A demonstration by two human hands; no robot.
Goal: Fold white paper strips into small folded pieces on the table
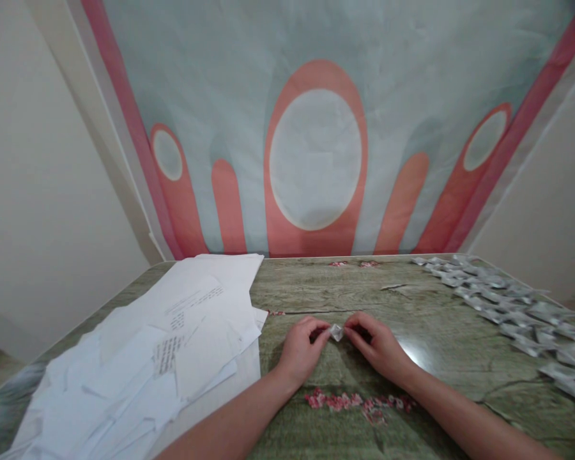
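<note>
Between my two hands, just above the middle of the table, is a small piece of folded paper (pixel 336 332), whitish and creased. My left hand (pixel 303 348) pinches its left end with thumb and fingertips. On the other side, my right hand (pixel 374 344) pinches the right end the same way. The paper's exact shape is too small to make out, and its ends are hidden by my fingertips.
A heap of loose white paper sheets (pixel 138 358), some printed, covers the table's left side. Rows of folded paper pieces (pixel 503 300) lie along the right. The wood-patterned table (pixel 311 287) bears pink flower prints and meets a patterned backdrop (pixel 316 243) behind.
</note>
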